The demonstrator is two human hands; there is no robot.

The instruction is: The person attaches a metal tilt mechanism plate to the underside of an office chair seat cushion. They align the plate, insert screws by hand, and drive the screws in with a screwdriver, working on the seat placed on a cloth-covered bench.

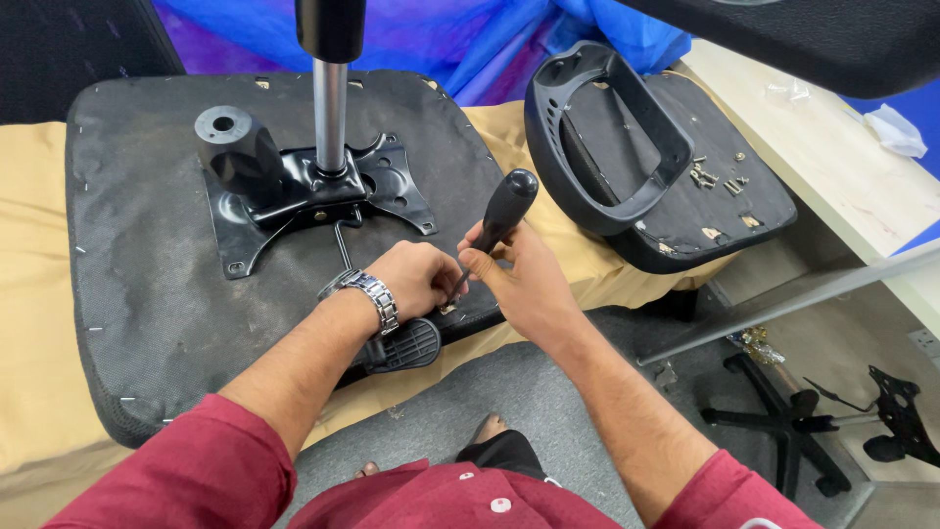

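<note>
Two hands meet at the near edge of the upturned chair seat (147, 245): the right hand (519, 279) grips a black-handled screwdriver (504, 211), tip angled down beside the left hand (421, 279), whose curled fingers pinch the edge there.

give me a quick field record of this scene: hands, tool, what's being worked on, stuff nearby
left hand: fingers pinched at the seat's front edge, steel watch on the wrist
right hand: grips a black-handled screwdriver, tip down beside the left fingers
workpiece: upturned chair seat on tan cloth
fitted parts: black metal plate with gas cylinder, lever paddle
nearby: armrest on a second seat pad; chair base on the floor
</note>
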